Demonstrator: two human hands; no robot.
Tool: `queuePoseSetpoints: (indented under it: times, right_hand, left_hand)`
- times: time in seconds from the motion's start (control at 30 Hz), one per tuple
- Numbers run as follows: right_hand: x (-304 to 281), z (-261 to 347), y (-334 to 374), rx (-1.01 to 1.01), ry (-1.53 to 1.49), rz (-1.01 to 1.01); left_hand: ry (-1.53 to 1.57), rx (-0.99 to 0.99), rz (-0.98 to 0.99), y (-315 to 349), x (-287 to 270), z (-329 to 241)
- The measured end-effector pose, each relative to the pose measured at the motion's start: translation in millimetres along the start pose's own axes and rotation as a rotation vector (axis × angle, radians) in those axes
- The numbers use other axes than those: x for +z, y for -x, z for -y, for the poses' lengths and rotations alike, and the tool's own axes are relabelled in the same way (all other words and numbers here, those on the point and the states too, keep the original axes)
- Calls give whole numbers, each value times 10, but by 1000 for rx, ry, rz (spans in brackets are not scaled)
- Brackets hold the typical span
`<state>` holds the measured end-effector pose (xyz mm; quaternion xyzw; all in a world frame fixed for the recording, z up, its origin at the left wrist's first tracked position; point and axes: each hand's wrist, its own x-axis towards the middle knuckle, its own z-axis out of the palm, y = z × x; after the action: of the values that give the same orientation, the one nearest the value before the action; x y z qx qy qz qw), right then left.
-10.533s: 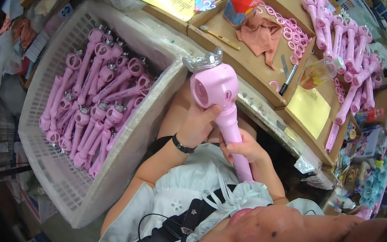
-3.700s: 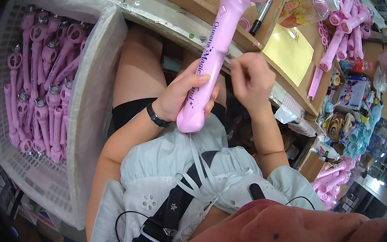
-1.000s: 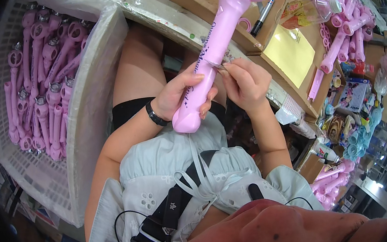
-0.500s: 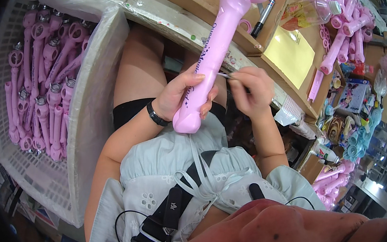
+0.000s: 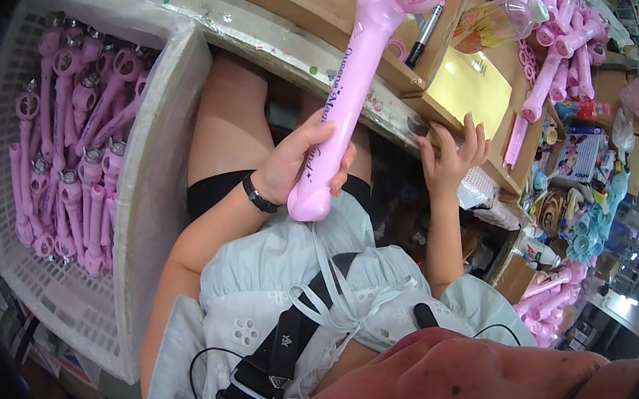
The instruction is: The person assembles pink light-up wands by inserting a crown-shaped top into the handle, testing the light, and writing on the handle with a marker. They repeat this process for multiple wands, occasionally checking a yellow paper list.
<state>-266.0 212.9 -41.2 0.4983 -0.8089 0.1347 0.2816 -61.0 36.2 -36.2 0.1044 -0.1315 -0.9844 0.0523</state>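
Nearest the body, the person's left hand [image 5: 294, 159] curls its fingers round the lower handle of a pink toy wand [image 5: 353, 84], held slantwise above the lap, round head toward the bench [image 5: 234, 22], in what looks like a steadying step. By the bench edge, apart from the wand, the right hand [image 5: 454, 159] has its fingers spread; whether they touch anything cannot be told, and further handle work would call for closing them inward. Beyond lie yellow paper [image 5: 473, 89], a clear bottle [image 5: 501, 24] and heaped wand handles [image 5: 564, 18].

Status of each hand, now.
Left hand: closed around a pink wand.
Right hand: open, spread; whether it touches anything small cannot be told.
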Motion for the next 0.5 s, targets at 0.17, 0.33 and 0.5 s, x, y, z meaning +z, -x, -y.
queuePoseSetpoints:
  times: [0.17,0.33,0.5]
  right_hand:
    - [-56,593,-269,-37,-746,-127]
    - [115,1100,-791,-290,-800,223]
    - [-52,1188,-562,523,-1676,413]
  left_hand:
    - [-9,-99,-55,-54,-16,33]
    - [-25,-101,-57,81,-43,-77]
    - [57,-63,-23,135,-13,-83]
